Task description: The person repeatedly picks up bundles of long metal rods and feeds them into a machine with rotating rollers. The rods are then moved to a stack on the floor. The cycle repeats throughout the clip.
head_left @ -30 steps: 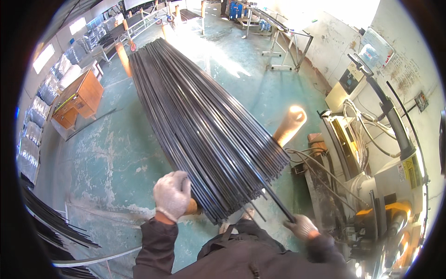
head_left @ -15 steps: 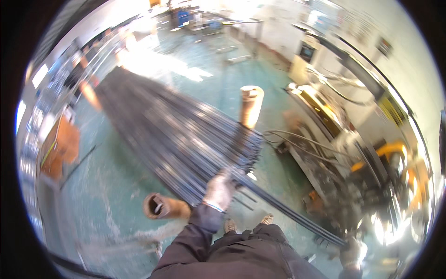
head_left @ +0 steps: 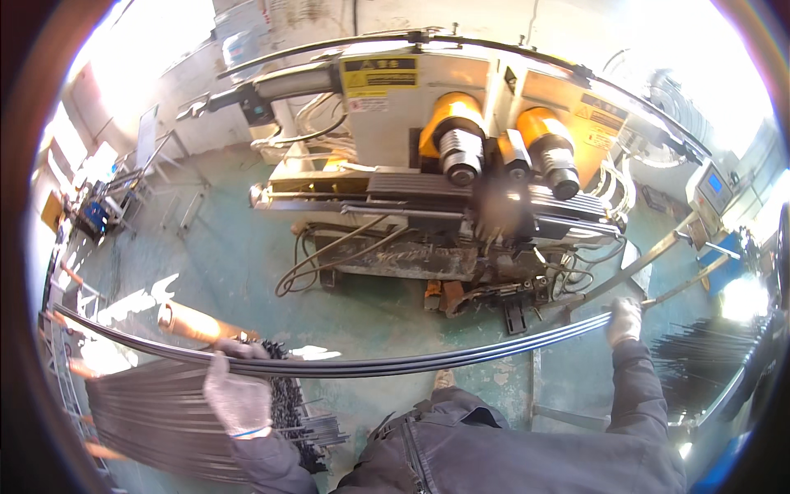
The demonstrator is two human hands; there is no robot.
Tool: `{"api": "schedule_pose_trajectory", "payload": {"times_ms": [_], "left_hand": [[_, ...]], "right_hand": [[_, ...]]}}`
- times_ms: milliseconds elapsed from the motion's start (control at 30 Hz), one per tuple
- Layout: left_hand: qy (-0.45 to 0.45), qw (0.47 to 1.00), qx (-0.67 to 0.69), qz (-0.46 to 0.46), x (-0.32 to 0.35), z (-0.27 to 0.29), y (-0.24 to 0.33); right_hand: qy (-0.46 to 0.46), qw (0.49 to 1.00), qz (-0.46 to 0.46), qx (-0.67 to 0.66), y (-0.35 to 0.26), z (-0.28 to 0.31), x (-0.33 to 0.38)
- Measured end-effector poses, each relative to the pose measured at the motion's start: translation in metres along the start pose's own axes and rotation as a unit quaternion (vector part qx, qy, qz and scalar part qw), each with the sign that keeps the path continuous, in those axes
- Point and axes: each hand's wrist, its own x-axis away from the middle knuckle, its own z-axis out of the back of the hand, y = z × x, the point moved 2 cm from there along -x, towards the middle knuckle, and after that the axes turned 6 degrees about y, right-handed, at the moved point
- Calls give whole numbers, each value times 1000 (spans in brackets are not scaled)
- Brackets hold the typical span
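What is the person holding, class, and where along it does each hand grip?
A few long dark rods: the right hand grips their right-hand end; the left hand holds them partway along.

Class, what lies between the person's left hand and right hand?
In the head view, several long dark rods span from the left hand to the right hand.

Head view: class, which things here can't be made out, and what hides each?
In the head view:
Right tips of the held rods: covered by the right hand.
Their exact number: they run too close together.
Part of the rod pile: behind the left hand and left sleeve.
Middle of the machine: blurred.
Control panel display: too small.
Second shoe: hidden by the jacket.
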Motion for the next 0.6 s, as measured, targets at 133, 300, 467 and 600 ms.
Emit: {"api": "schedule_pose_trajectory", "payload": {"times_ms": [133, 300, 467, 600], "left_hand": [[-119, 993, 0, -4, -24, -90, -13], [-175, 978, 13, 111, -36, -183, -100], [-226, 969, 0, 101, -91, -222, -113], [-252, 966, -19, 53, -179, -207, -70]], "right_hand": [[92, 905, -408, -84, 19, -16, -5], [-13, 154, -389, -908, -186, 15, -19], [54, 147, -464, -872, -216, 31, -88], [112, 167, -494, -846, -194, 16, -114]]}}
